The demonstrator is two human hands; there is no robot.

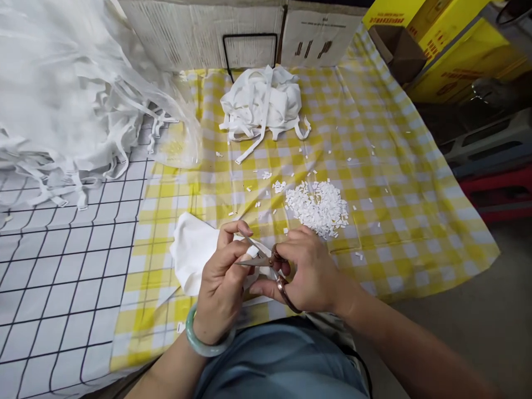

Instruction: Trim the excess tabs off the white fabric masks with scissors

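My left hand (220, 282), with a pale green bangle (208, 348) at its wrist, is closed on a white fabric piece (193, 249). A short white strap end (252, 251) shows at its fingertips. My right hand (313, 269) is wrapped round the bronze-coloured handles of a pair of scissors (254, 262). The blades are apart and point left, on either side of the strap end. Part of the fabric lies under both hands and is hidden. Just beyond my right hand is a pile of small white clippings (322, 208).
A heap of white strapped fabric pieces (261, 102) lies farther back, before a cardboard box (199, 33) and a black wire stand (249, 36). At left, a clear plastic bag (183, 133) holds more. The yellow checked cloth (399, 221) ends at right; stools (499, 138) stand beyond.
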